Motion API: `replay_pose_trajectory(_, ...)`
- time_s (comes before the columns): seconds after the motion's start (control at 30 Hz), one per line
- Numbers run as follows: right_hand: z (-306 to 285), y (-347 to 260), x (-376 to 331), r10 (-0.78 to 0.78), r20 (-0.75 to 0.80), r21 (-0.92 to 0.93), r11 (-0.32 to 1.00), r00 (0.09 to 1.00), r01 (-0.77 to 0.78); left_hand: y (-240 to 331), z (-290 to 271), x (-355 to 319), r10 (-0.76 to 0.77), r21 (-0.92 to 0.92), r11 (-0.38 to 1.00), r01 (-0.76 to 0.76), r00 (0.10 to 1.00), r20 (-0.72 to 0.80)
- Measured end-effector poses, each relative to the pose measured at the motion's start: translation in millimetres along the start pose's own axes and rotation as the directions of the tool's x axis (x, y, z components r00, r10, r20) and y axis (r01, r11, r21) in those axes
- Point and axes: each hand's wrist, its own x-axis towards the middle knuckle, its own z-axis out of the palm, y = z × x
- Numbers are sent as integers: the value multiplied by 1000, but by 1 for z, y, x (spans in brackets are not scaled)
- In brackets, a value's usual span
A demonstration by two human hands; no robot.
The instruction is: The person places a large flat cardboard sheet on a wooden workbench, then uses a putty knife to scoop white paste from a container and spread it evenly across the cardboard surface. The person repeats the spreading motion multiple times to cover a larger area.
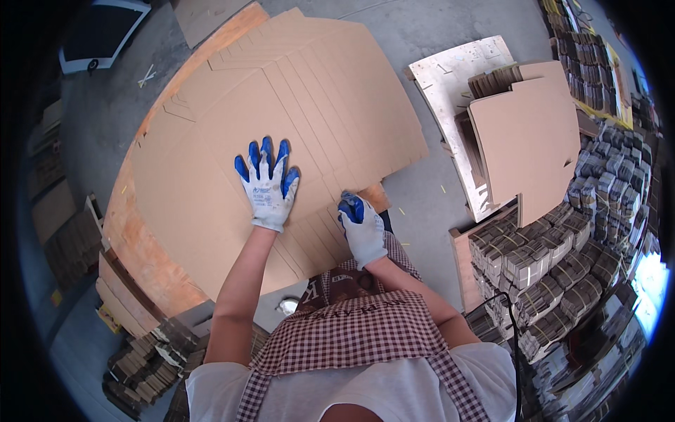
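Note:
Large flat sheets of brown cardboard lie in front of me, with creases and stepped cut edges showing that several overlap. My left hand, in a white glove with blue fingertips, presses flat on the top sheet with its fingers spread. Close to my body, my right hand wears a matching glove. Its fingers are curled closed at the near right edge of the cardboard. Whatever they hold, if anything, is hidden by the glove.
A wooden board supports the cardboard. To the right, more cut cardboard rests on a pale wooden panel. Strapped cardboard bundles are stacked at the lower right, and others at the lower left.

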Motion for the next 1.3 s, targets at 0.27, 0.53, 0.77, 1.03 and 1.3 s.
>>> replay_pose_trajectory(0.27,-6,2,2,-204,346,-601,701,916,384,-2,2,-1,-2,-8,1000,2,1000,-17)
replay_pose_trajectory(0.53,18,-7,-9,49,-8,-131,990,999,-50,-4,4,-4,-4,-16,1000,4,1000,-19)
replay_pose_trajectory(0.77,16,-18,7,552,242,693,478,798,-540,-6,5,-5,5,-50,999,-6,999,-34)
replay_pose_trajectory(1.03,18,-26,13,584,207,702,471,785,-535,-9,4,-5,15,-39,999,-15,1000,-9)
replay_pose_trajectory(1.3,15,-29,13,593,210,733,430,778,-526,-4,-9,-3,13,1,1000,-13,999,34)
